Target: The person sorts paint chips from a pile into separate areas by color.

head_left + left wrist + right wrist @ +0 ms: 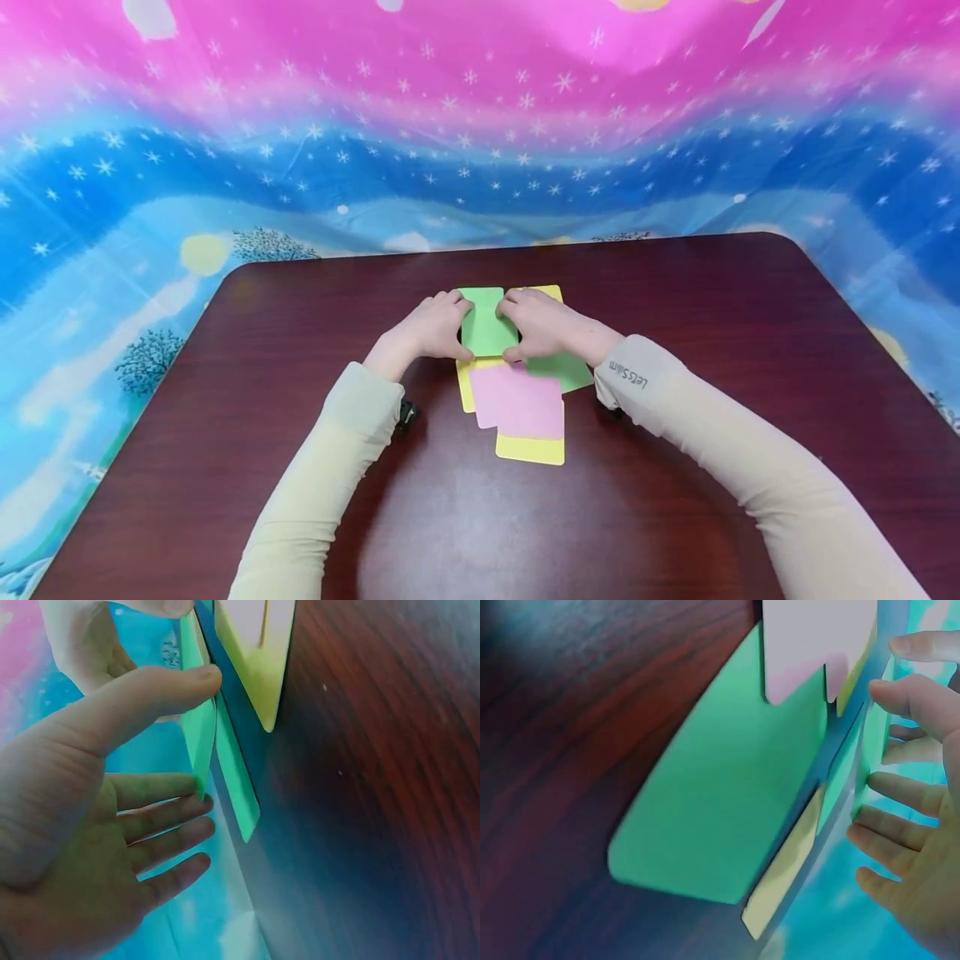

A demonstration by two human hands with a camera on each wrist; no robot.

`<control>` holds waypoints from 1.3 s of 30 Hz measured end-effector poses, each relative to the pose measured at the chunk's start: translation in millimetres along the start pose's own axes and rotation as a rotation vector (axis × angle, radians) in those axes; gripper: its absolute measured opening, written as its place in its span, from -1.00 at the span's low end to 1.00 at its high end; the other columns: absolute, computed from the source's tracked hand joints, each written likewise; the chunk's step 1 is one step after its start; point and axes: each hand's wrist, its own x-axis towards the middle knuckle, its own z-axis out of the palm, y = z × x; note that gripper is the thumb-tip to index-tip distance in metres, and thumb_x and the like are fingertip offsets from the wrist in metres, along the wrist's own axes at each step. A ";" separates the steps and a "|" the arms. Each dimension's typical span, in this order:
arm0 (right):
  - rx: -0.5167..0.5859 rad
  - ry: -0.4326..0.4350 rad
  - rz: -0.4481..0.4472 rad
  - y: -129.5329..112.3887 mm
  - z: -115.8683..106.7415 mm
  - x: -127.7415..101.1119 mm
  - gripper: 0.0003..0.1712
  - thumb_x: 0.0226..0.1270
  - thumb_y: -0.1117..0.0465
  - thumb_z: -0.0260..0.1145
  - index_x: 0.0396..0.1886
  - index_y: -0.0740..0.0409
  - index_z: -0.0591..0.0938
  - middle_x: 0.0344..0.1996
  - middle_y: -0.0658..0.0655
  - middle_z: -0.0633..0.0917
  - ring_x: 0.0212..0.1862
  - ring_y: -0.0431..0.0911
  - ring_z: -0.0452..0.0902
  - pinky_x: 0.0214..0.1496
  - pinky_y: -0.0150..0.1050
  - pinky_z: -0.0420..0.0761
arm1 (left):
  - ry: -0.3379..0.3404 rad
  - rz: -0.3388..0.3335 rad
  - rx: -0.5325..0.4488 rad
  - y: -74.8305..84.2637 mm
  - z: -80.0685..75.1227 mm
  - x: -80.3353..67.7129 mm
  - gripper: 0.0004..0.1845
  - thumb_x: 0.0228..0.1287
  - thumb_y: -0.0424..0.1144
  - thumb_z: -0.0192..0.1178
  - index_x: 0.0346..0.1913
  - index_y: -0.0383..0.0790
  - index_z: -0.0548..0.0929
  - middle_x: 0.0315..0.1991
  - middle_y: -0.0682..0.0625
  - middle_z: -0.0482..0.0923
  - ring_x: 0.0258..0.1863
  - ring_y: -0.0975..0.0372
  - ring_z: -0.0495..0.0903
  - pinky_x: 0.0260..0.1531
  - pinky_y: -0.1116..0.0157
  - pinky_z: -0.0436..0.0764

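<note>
Green card (485, 321) held upright between both hands, left hand (426, 329) and right hand (543, 327) fingers pinching its side edges, above overlapping pink card (517, 402) and yellow cards (531, 449) on dark wooden surface (675, 292).

— Right hand (919, 825) at the right edge of the frame, palm showing?
— Yes, thumb and fingers either side of a thin green card (874, 742), seen edge-on and lifted off the table (570, 705).
— Flat on the dark wood?
— A large green card (727, 802), rounded corners, filling the middle.
— On top of it?
— A pink card (810, 637), overlapping the upper edge.
— Beneath?
— A yellow card (784, 881), poking out at the lower right corner.
— Behind the hand?
— Blue cloth (832, 915), blurred. More fingers (919, 746) past the lifted card, unclear whose.
</note>
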 end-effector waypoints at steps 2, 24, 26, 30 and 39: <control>0.016 -0.010 0.009 0.9 3.6 1.9 -0.32 -0.06 -0.10 0.33 0.02 0.22 0.49 -0.08 0.16 0.48 -0.03 0.01 0.40 0.26 -0.08 0.23 | -0.012 -0.009 -0.015 -2.4 2.6 1.0 -0.14 -0.08 0.04 0.29 0.27 -0.34 0.28 0.15 -0.18 0.29 0.10 0.02 0.29 0.13 0.09 0.28; 0.025 -0.037 0.114 15.2 10.1 34.6 -0.36 0.11 -0.10 0.24 0.13 0.14 0.42 0.14 0.16 0.40 0.24 0.01 0.25 0.39 -0.04 -0.03 | 0.046 -0.102 -0.125 -24.1 8.7 19.7 -0.35 0.05 -0.13 0.21 0.23 -0.25 0.31 0.24 -0.14 0.23 0.19 0.01 0.22 0.18 0.04 0.20; 0.032 -0.042 0.122 15.5 10.8 37.1 -0.36 0.11 -0.10 0.23 0.14 0.14 0.42 0.15 0.16 0.39 0.25 0.01 0.24 0.39 -0.04 -0.04 | 0.053 -0.104 -0.144 -24.8 9.4 20.0 -0.42 0.07 -0.15 0.20 0.18 -0.22 0.35 0.24 -0.13 0.23 0.19 0.01 0.21 0.17 0.03 0.20; 0.040 -0.083 0.141 16.2 12.0 41.8 -0.34 0.14 -0.11 0.20 0.18 0.12 0.39 0.19 0.15 0.36 0.29 0.00 0.20 0.39 -0.03 -0.07 | 0.028 -0.115 -0.194 -25.5 10.1 21.4 -0.57 0.11 -0.18 0.18 0.06 -0.17 0.42 0.23 -0.13 0.23 0.19 0.01 0.20 0.15 0.02 0.21; 0.017 -0.138 0.140 12.6 9.0 34.8 -0.30 0.21 -0.11 0.15 0.28 0.09 0.29 0.33 0.17 0.19 0.36 0.02 0.07 0.40 0.01 -0.15 | -0.001 -0.134 -0.210 -24.1 12.8 18.9 -0.61 0.17 -0.17 0.12 0.06 -0.19 0.42 0.26 -0.16 0.18 0.23 -0.01 0.15 0.19 0.03 0.16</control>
